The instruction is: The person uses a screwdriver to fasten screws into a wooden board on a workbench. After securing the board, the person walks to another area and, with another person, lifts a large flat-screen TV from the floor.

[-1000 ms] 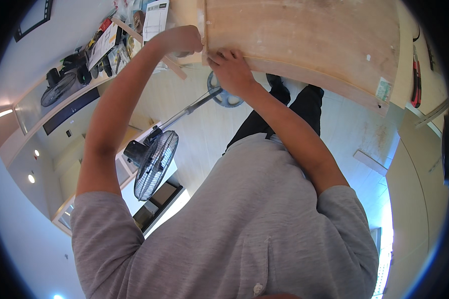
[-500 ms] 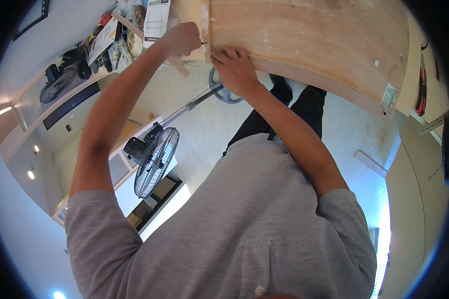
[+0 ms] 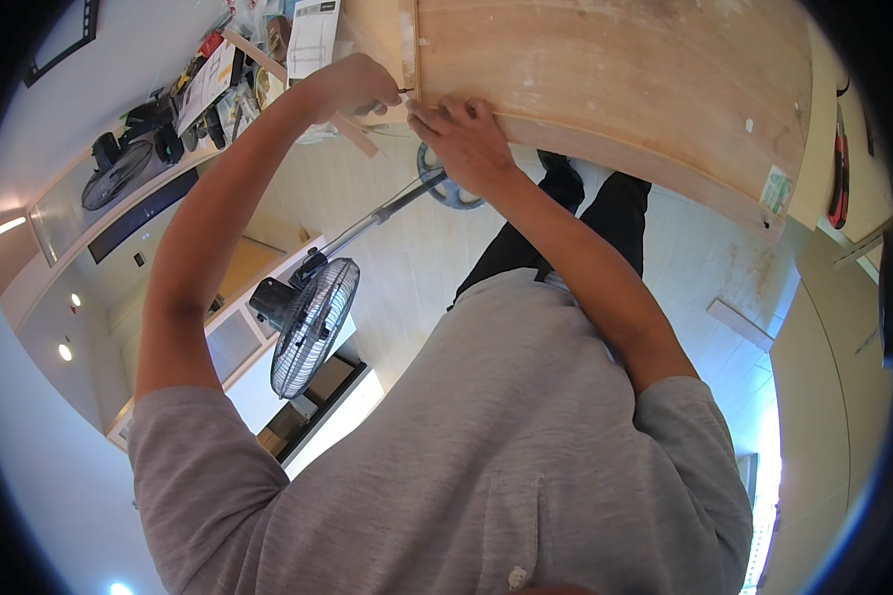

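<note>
A large wooden panel with raised edge strips (image 3: pixel 605 69) lies at the top, its near left corner between my hands. My left hand (image 3: pixel 352 84) is closed just left of that corner. From its fingers a thin dark tip (image 3: pixel 405 90) points at the panel's left edge strip (image 3: pixel 409 45). The rest of that thin tool is hidden in the hand, so its kind cannot be made out. My right hand (image 3: pixel 464 144) rests over the panel's front edge near the corner, fingers apart and bent onto the wood.
A standing fan (image 3: pixel 313 327) is at the left, its pole running towards the round base (image 3: pixel 456 193) below the panel. Papers (image 3: pixel 313 35), wooden strips (image 3: pixel 352 134) and clutter lie at upper left. A red-and-black cutter (image 3: pixel 839 178) is at right; a wood offcut (image 3: pixel 740 324) lies on the floor.
My left hand has turned slightly, and its lower fingers have loosened a little around the thin tool. My right hand's fingers have shifted slightly left towards the corner.
</note>
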Tool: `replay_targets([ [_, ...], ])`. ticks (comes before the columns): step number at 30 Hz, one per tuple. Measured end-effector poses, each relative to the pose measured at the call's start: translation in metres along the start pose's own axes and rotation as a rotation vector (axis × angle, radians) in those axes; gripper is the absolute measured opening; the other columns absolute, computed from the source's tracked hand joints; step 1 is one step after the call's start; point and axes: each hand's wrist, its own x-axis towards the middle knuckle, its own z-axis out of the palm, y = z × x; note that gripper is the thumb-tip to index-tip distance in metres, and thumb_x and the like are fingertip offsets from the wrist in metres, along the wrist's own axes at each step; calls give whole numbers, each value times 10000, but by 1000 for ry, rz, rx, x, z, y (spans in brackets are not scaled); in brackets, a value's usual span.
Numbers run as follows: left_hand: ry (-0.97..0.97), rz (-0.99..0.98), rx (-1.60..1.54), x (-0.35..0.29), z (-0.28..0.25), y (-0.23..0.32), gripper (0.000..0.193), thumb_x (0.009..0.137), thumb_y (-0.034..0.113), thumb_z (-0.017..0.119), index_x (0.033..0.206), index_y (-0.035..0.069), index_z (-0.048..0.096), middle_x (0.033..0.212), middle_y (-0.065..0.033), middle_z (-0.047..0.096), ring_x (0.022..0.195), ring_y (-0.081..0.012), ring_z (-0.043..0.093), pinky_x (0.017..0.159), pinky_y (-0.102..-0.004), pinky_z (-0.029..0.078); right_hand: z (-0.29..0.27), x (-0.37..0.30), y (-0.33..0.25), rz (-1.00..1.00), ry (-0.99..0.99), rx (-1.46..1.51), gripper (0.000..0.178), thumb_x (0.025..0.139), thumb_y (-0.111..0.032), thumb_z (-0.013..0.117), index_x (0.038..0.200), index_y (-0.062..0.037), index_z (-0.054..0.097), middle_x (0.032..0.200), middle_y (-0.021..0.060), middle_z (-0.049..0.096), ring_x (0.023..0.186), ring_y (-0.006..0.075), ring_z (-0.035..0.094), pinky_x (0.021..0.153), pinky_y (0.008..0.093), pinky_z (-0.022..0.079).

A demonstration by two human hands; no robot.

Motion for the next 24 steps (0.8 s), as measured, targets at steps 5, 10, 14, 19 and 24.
replay_targets([
  [5,107,-197,-275,-9,8,10,175,818,170,707,896,15,687,719,-61,644,520,-124,525,457,-302,392,-2,4,-2,15,-30,-34,464,859,-113,640,1321,-126,675,1495,-41,542,1262,242,502,1021,433,385],
  [10,71,-132,-77,-2,3,16,133,791,138,681,853,20,666,672,-60,611,468,-118,472,419,-288,340,-6,4,-2,30,-44,-7,457,860,-109,637,1315,-121,675,1487,-30,549,1270,242,502,1036,426,383],
  [14,91,-169,-39,2,2,16,128,787,129,672,853,19,665,671,-60,608,477,-118,466,428,-278,336,-8,3,0,21,-53,-22,439,863,-105,633,1300,-110,681,1477,-14,561,1284,243,498,1049,422,383],
  [19,71,-147,-57,1,1,15,119,805,131,671,859,25,665,671,-54,606,486,-116,471,430,-279,340,-6,3,0,12,-53,9,422,873,-111,626,1291,-101,690,1474,-9,566,1294,242,493,1055,422,381],
  [24,80,-126,-8,1,1,14,115,819,137,672,859,30,665,674,-51,607,489,-117,477,431,-281,348,-6,4,-1,16,-63,-17,418,881,-117,618,1292,-101,691,1473,-13,567,1288,239,495,1052,422,381],
])
